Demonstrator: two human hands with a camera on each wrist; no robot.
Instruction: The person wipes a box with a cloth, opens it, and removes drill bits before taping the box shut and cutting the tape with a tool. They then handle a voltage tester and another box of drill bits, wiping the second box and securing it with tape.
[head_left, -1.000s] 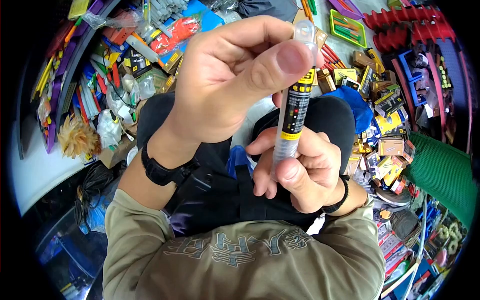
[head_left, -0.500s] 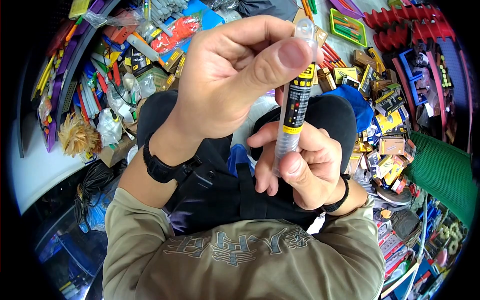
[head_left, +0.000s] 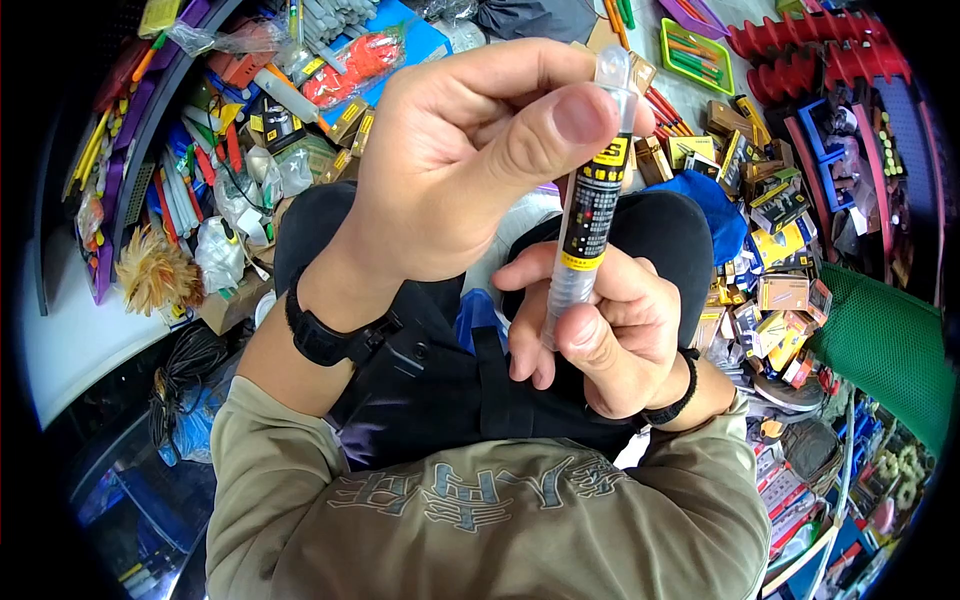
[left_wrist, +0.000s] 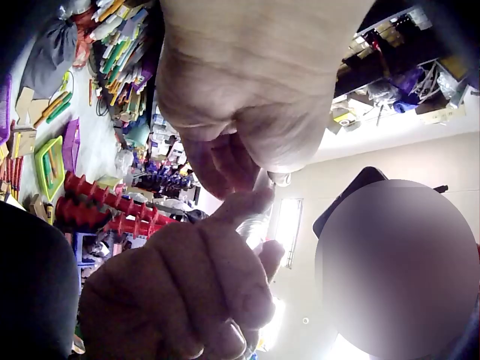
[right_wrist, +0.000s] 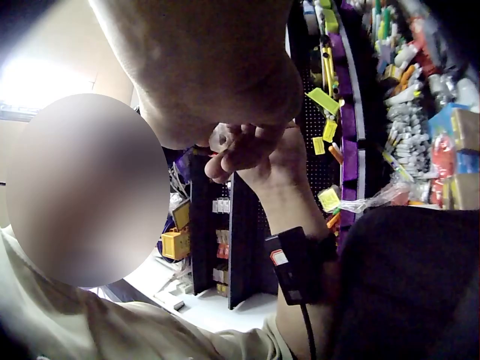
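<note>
While the left hand (head_left: pixel 450 175) is pinching the clear tube (head_left: pixel 592 205) by its far end, slightly right of centre, the right hand (head_left: pixel 622 335) is gripping its near end. I'm guessing it's light, stiff, kinda slick, so I'm favouring both ends.

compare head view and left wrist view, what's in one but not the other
Only the head view: the black-and-yellow label, the green mesh. Only the left wrist view: the pale wall, the person's blurred head. Both: the left hand and right hand on the clear tube, the lime-green tray, the red spiral pieces.
</note>
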